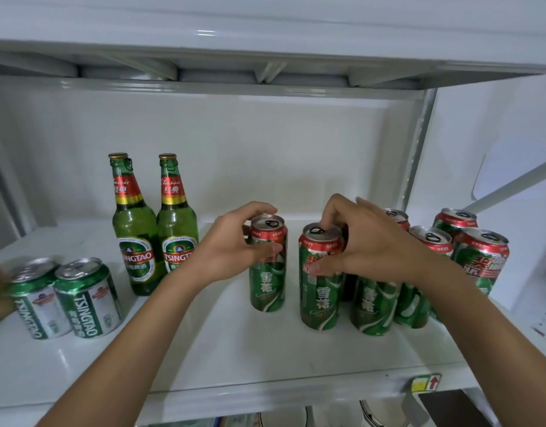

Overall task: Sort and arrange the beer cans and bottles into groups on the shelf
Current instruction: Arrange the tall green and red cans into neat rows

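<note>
Head view: your left hand (234, 241) grips one tall can (268, 266) — upright, apart from the rest. Your right hand (354, 241) clasps a second can (319, 291) beside the cluster.

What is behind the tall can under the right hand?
Behind the tall can gripped by the right hand stand more tall green-and-red cans. A dark gap shows between them; the hand and wrist cover most of that area, so their count is unclear.
</note>
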`<state>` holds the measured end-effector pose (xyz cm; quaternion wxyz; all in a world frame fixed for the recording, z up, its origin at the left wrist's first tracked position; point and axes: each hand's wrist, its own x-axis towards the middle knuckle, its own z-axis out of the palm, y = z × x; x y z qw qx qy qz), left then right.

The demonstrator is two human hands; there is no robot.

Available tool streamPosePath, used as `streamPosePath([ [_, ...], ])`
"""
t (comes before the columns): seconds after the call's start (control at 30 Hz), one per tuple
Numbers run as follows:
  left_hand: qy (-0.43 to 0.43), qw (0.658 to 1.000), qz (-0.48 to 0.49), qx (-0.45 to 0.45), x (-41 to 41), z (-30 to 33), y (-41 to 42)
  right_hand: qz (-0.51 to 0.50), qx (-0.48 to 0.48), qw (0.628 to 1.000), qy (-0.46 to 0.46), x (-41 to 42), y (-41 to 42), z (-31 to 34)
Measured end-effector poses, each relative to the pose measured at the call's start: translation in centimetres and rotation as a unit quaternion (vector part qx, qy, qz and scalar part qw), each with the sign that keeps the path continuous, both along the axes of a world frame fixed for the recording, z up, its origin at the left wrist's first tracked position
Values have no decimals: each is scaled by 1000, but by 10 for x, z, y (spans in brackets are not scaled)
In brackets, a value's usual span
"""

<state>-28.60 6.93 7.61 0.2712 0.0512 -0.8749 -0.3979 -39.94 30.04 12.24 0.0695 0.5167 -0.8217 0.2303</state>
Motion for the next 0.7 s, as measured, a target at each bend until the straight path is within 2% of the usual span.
streamPosePath([
  [0.2, 13, 999, 36, 5, 22, 3, -22, 29, 41, 998, -33, 0, -36, 10],
  [0.37, 17, 998, 42, 51, 13, -4, -23, 44, 72, 996, -38, -16, -65, 7],
  [0.5, 29, 997, 43, 57, -3, -5, -26, 33, 106, 994, -7, -36, -81, 9],
  [0.7, 10, 999, 46, 14, -33, 4, -28, 6, 131, 991, -9, -60, -98, 15],
])
